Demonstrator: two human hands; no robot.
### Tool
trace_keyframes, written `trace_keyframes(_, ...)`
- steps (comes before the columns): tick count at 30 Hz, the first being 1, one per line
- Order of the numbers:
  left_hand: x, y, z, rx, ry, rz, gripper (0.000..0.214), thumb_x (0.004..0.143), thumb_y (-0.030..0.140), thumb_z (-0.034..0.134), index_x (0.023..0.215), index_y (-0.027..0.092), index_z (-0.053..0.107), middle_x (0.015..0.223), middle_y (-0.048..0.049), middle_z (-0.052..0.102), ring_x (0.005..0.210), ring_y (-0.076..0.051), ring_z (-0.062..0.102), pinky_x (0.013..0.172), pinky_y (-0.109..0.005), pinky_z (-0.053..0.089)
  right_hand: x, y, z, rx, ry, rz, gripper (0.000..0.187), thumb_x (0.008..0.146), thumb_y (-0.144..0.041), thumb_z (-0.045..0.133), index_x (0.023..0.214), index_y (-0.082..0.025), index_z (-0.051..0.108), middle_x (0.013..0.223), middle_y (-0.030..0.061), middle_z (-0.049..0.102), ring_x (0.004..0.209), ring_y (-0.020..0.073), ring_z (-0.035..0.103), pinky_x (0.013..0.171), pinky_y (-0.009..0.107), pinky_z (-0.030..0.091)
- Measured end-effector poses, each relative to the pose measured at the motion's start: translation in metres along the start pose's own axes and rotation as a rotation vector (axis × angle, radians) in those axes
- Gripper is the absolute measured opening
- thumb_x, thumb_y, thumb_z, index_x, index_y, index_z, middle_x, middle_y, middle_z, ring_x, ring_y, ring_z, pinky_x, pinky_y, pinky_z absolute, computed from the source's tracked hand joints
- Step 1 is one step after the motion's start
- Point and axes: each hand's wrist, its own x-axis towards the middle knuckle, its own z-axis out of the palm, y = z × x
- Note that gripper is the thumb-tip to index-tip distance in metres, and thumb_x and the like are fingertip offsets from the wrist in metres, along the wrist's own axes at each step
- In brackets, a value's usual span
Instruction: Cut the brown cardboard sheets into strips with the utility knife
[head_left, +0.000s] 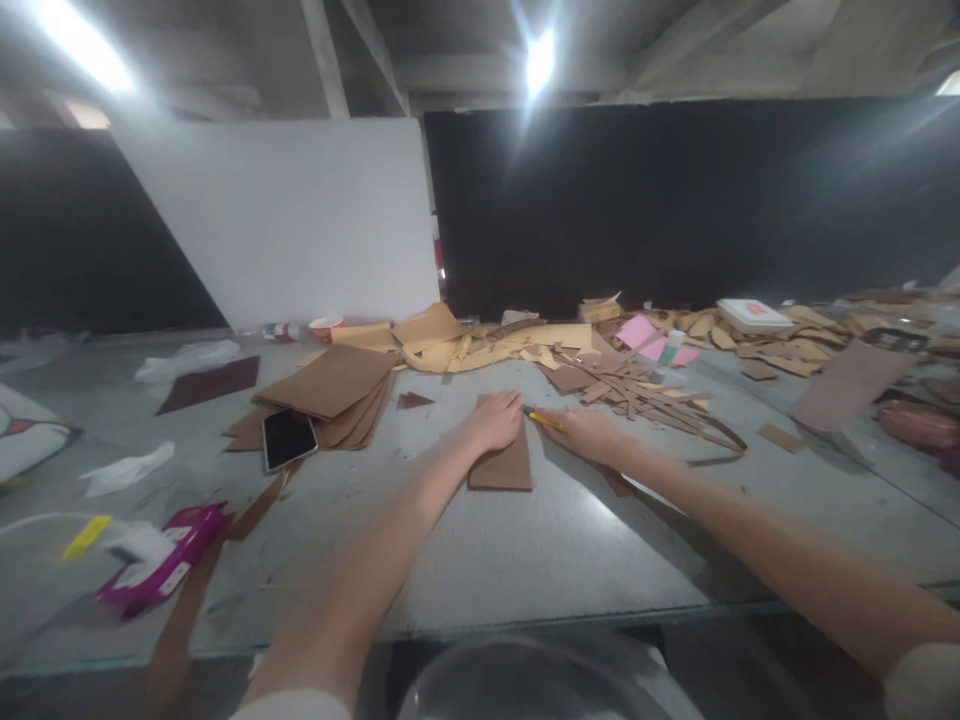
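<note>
A brown rectangular sheet (501, 472) lies on the grey tabletop straight in front of me. My left hand (495, 420) rests on its upper part, pressing down with the fingers lying on it. Just beyond the sheet's right edge, my right hand (589, 435) is closed around a yellow cutter knife (545, 420). The knife's dark tip points left, close to the left fingertips; whether it touches the sheet I cannot tell. A small brown piece (616, 482) shows partly from under my right wrist.
To the left are a stack of brown sheets (337, 380), a phone (289, 440) and a magenta power strip (169, 560). Brown strips (637, 390) lie behind my right hand. Tan scraps (480, 345), a glue stick (672, 347) and a white box (754, 315) line the back.
</note>
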Motion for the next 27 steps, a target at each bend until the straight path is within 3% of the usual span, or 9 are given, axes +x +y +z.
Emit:
trace_keyframes(15,-0.003,0.004,-0.003,-0.049,-0.028,-0.101,0.064,0.115,0.037,0.024,0.17,0.009,0.041,0.183,-0.0166,0.025,0.171,-0.03,0.022,0.139,-0.048,0.024,0.023,0.001,0.009,-0.005,0.072,0.002,0.052,0.115,-0.05,0.036,0.161,-0.037,0.058,0.126,0.0123,0.083,0.109,0.0311,0.081,0.089,0.037,0.056)
trace_keyframes(19,-0.003,0.001,0.0,-0.051,-0.01,-0.09,0.063,0.114,0.037,0.025,0.17,0.013,0.042,0.183,-0.0147,0.027,0.171,-0.031,0.021,0.138,-0.051,0.025,0.025,0.002,0.01,0.002,0.056,0.011,0.054,0.115,-0.05,0.036,0.164,-0.037,0.055,0.129,0.0129,0.082,0.112,0.0301,0.08,0.092,0.037,0.055)
trace_keyframes(27,-0.003,0.002,-0.003,-0.038,-0.014,-0.106,0.064,0.114,0.036,0.025,0.17,0.011,0.042,0.182,-0.0159,0.029,0.171,-0.031,0.024,0.138,-0.05,0.026,0.026,0.0,0.003,0.007,0.052,0.013,0.055,0.116,-0.052,0.035,0.164,-0.037,0.054,0.132,0.0132,0.08,0.115,0.0291,0.079,0.093,0.036,0.055)
